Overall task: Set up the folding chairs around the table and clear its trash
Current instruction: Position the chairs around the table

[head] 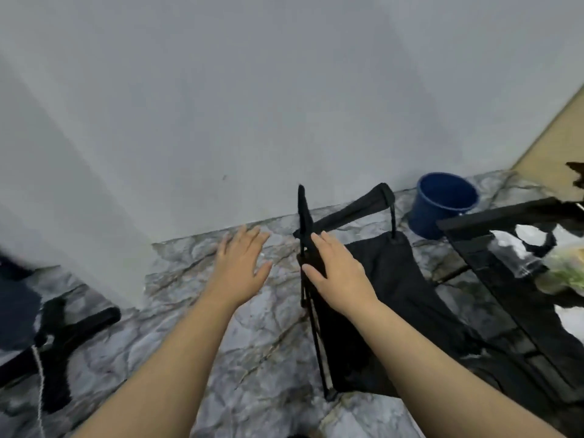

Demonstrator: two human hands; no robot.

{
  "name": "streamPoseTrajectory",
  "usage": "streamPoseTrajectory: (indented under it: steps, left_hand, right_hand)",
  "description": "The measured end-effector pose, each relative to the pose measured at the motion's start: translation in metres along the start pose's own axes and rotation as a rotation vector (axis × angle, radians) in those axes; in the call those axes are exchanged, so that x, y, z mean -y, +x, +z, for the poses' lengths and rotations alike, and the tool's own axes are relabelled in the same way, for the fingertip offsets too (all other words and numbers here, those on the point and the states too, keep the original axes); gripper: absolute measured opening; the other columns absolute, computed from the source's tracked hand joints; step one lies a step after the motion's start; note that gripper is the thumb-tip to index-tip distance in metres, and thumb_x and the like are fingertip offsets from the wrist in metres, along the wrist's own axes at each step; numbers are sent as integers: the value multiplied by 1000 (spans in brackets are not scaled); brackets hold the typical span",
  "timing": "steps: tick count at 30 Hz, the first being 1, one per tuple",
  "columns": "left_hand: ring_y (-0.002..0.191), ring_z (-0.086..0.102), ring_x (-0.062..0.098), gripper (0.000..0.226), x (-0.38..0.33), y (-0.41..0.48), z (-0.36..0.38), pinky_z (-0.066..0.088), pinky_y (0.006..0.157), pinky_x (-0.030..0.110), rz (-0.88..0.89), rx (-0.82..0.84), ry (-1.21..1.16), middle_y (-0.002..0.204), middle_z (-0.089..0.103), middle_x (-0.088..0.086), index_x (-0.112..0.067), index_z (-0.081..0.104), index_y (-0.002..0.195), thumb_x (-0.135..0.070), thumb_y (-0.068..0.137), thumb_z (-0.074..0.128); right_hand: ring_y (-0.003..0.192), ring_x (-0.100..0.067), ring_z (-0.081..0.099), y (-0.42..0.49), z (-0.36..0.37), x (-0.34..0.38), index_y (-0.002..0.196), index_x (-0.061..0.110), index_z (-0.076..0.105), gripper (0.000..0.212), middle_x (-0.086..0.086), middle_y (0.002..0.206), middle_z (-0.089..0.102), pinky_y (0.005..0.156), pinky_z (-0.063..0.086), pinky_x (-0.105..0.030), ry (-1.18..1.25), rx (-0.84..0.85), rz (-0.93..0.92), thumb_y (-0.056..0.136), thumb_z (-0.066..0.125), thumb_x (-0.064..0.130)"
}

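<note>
While both hands' fingers [319, 245] spread empty, right rests on the folding chair [379, 279].

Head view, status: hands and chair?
Left hand open, empty. Right hand open against the black fabric folding chair. Blue plastic bucket stands beyond it.

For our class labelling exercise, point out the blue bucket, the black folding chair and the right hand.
blue bucket [425, 216], head view, outer wall
black folding chair [388, 279], head view, fabric seat
right hand [339, 268], head view, back of hand
</note>
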State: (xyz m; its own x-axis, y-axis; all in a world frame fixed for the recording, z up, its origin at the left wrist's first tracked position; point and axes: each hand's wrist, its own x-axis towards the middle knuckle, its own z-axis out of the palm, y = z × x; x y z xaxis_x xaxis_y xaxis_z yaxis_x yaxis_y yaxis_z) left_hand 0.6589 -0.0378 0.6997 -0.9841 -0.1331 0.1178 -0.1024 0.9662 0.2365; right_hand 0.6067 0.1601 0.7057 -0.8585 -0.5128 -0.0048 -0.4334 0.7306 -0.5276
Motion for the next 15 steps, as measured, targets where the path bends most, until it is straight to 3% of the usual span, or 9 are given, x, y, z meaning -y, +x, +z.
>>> streamPoseTrajectory:
  steps: [7,12,15]
  left_hand:
    - [144,18,25,62,-33,118,34,11,114,55,462,97,86,148,38,1,-26,33,140,-50,85,20]
    - [139,32,27,53,-51,177,63,26,109,57,763,143,118,140,50,2,-24,43,133,-46,86,31]
    - [140,28,27,52,-48,206,76,22,111,56,947,190,106,141,48,0,-24,40,135,-45,88,30]
  right_hand:
    - [147,-15,7,13,-22,-50,148,27,14,62,5,159,11,114,24,-42,-45,-137,454,95,39,47]
    - [147,-16,7,16,-12,-59,149,27,13,62,5,159,10,114,24,-39,-54,-211,751,95,38,47]
    - [147,-15,7,20,1,-47,149,27,11,62,5,159,8,114,23,-39,-30,-260,943,96,37,48]
